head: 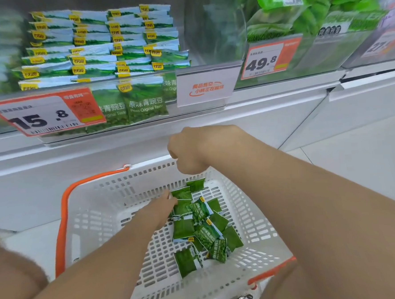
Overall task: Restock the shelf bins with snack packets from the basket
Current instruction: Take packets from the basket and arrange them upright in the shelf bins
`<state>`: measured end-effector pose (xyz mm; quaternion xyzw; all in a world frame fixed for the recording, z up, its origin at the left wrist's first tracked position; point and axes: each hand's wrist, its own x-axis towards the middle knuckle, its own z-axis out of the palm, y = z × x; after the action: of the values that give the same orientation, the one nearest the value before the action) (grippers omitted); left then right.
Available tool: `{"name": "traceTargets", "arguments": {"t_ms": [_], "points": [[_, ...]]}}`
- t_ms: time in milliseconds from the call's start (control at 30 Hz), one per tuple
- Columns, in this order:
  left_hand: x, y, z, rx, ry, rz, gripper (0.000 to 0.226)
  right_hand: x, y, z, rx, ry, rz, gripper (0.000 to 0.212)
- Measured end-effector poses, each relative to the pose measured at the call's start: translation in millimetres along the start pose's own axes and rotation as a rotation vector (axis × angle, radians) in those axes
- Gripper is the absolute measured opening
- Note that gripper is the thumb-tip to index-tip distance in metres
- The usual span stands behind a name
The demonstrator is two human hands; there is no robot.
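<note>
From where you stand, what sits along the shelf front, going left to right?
red-edged white 15.8 price tag, green pea packets behind the clear bin front, white card sign with orange lettering, orange-edged 49.8 price tag, blurred price tag at far right.

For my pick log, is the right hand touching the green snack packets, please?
Apart. The head view shows white perforated basket wall between the curled right hand and the green snack packets.
</note>
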<state>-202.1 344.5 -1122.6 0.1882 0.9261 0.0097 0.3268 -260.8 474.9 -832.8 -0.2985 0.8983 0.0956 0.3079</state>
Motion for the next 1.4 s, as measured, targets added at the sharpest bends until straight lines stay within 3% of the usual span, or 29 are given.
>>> {"name": "traceTargets", "arguments": {"t_ms": [33, 167, 267, 367, 500, 567, 767, 900, 1000, 1233, 1333, 1400], "points": [[5, -2, 2, -0.029, 0.049, 0.024, 0.014, 2, 0, -1, -0.001, -0.003, -0.002, 0.033], [18, -7, 14, -0.008, 0.143, 0.014, 0.035, 7, 0, -4, 0.007, -0.012, -0.002, 0.038], [5, 5, 4, 0.079, 0.083, -0.068, 0.024, 1, 0, -6, -0.004, -0.011, -0.002, 0.04], [-3, 8, -1, -0.082, 0.022, -0.191, 0.032, -2, 3, -4, -0.004, -0.014, 0.0, 0.042], [-10, 9, -19, -0.175, 0.021, -0.233, 0.02, -5, 6, -4, 0.0, -0.023, 0.001, 0.032], [-15, 9, -39, -0.263, 0.053, -0.214, 0.011, -11, 11, -7, 0.002, 0.0, 0.009, 0.016], [-49, 20, -131, -0.468, 0.291, -0.003, 0.017, -46, 23, -26, 0.023, 0.096, 0.059, 0.02], [-96, 35, -196, -0.65, 0.412, 0.099, 0.015, -71, 33, -30, 0.1, 0.101, 0.064, 0.063], [-136, 46, -234, -0.762, 0.419, 0.153, 0.027, -82, 39, -27, 0.159, 0.149, 0.108, 0.087], [-198, 61, -269, -0.923, 0.429, 0.23, 0.055, -111, 35, -30, 0.263, 0.396, 0.069, 0.06], [-212, 66, -278, -0.963, 0.544, 0.2, 0.046, -114, 34, -31, 0.313, 0.478, 0.071, 0.06], [-217, 65, -283, -0.966, 0.678, 0.179, 0.046, -115, 35, -34, 0.369, 0.546, 0.039, 0.041]]}}
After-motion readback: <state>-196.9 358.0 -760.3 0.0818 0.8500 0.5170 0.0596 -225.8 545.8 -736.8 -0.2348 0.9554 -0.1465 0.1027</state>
